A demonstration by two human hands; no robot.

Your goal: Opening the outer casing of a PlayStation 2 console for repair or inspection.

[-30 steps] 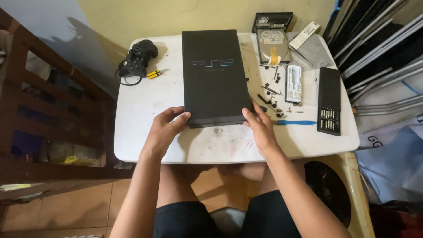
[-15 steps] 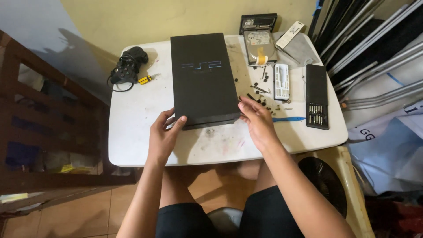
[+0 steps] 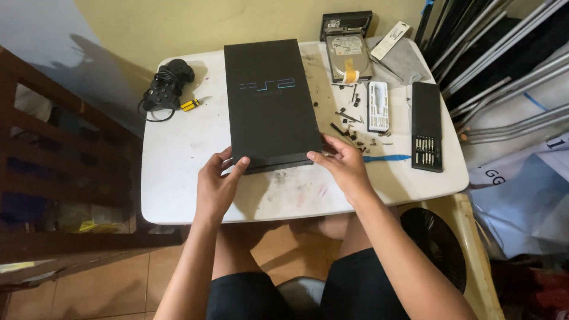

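Observation:
A flat black game console [image 3: 269, 101] lies lengthwise on a white table [image 3: 178, 160]. My left hand [image 3: 216, 186] grips its near left corner, fingers on the front edge. At the near right corner my right hand [image 3: 341, 166] holds the other side, thumb on the front edge. Both hands rest low on the table at the console's near end.
A black game controller with coiled cable [image 3: 166, 86] and a small yellow screwdriver [image 3: 194, 104] lie at the left. On the right are a hard drive [image 3: 348, 56], a black bit set [image 3: 427, 125], a white case [image 3: 377, 105], loose screws [image 3: 349, 127] and a blue tool [image 3: 385, 158]. Wooden railing [image 3: 47, 154] stands left.
The view has shifted a little; the console and my hands sit slightly lower and further right in the picture. My grip on the near corners looks the same.

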